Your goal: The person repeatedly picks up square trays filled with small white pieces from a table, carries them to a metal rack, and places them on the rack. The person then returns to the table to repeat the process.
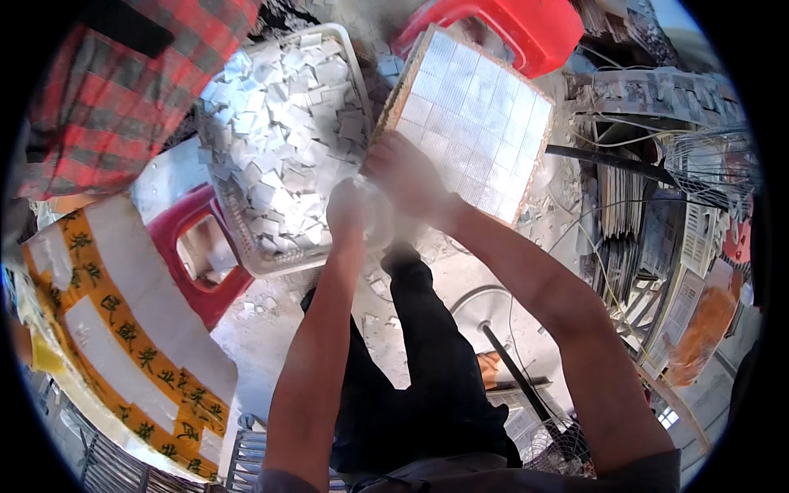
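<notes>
My left hand [345,205] is curled closed at the right side of a white plastic basket [355,78] heaped with small white square tiles [288,123]. A hazy smear over the middle of the picture hides what its fingers hold. Just right of it, my right hand [403,168] is bent closed by the near left edge of a square board [444,107] covered in rows of pale tiles. Whether it touches the board, or has anything in its fingers, is blurred. The two hands are close together.
A red plastic stool [526,33] is behind the board, another red stool [177,238] beside the basket. A person in a red checked shirt [140,99] is at the left. A white foam box [131,329] with yellow tape lies nearer; stacked panels [620,205] and wire stand right.
</notes>
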Available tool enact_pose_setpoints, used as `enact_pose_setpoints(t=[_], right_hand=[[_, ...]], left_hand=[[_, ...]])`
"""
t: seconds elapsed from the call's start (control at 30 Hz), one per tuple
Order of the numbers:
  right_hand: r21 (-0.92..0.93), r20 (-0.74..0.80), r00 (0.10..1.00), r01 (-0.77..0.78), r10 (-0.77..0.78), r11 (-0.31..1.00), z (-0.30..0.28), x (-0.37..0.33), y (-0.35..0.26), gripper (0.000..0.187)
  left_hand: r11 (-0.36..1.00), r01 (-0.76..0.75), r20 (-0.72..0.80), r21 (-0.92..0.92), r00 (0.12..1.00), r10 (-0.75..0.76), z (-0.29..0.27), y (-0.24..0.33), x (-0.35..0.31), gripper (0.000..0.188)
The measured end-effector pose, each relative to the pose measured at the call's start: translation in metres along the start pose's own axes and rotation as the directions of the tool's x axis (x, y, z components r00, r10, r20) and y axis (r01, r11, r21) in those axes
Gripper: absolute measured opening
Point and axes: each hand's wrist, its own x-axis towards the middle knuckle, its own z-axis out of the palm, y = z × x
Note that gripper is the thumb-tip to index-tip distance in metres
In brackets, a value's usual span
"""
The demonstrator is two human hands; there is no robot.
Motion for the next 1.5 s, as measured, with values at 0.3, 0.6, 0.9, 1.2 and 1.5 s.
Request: enact_pose_setpoints(t=[0.3,0.6,0.9,1.2,1.5], right_hand=[[-0.069,-0.110,0.988,0.101,-0.108,0.993,0.013,0.001,0.010,0.010],[-0.052,0.074,0.991,0.115,-0.111,0.992,0.008,0.010,0.007,0.008],[-0.060,0.312,0.943,0.140,-0.114,0.988,-0.013,-0.032,-0.017,0.008],[0.084,-0.036,0.969,-0.240,0.243,0.967,-0.048,-0.083,-0.018,0.011],[0.476,-0.099,0.069,-0.873,0.993,0.108,-0.058,-0.277,0.094,0.032]], left_hand=[[0.972,0.052,-0.054,-0.228,0.996,-0.066,0.032,0.005,0.009,0.026],[0.961,-0.040,-0.111,-0.274,0.994,0.009,0.031,0.010,0.005,0.027],[0.978,-0.010,-0.197,-0.210,0.980,-0.032,0.034,0.018,0.005,0.021],[0.987,0.098,-0.162,-0.125,0.980,-0.118,0.028,0.023,-0.007,0.036],[0.926,0.063,-0.091,0.373,0.995,-0.032,0.042,-0.042,-0.023,0.035]])
